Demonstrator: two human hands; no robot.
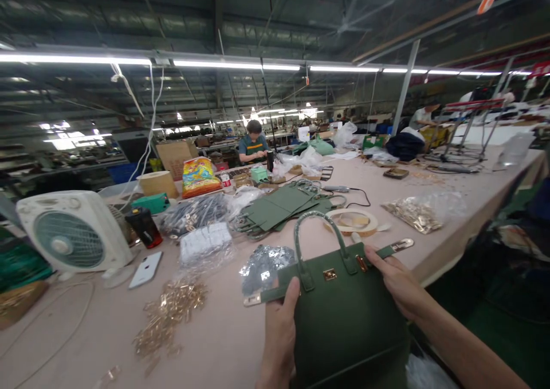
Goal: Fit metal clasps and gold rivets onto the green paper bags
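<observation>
A dark green handbag [344, 314] hangs upright before me at the table's edge, its arched handle [318, 223] wrapped in clear plastic. Gold hardware, a turn lock [330, 274], sits at the middle of its upper front. My left hand [281, 326] grips the bag's left side, thumb on the front by the strap [270, 294] with a metal end plate. On the other side, my right hand [397, 283] holds the upper right corner, beside the strap [393, 248] that sticks out to the right. The fingers behind the bag are hidden.
A pile of gold metal parts [172, 314], a phone [146, 270] and a fan [73, 234] are on the left. Green bag pieces [279, 205], tape rolls [354, 221] and bagged metal pieces [415, 214] lie beyond. A co-worker [253, 142] sits across the table.
</observation>
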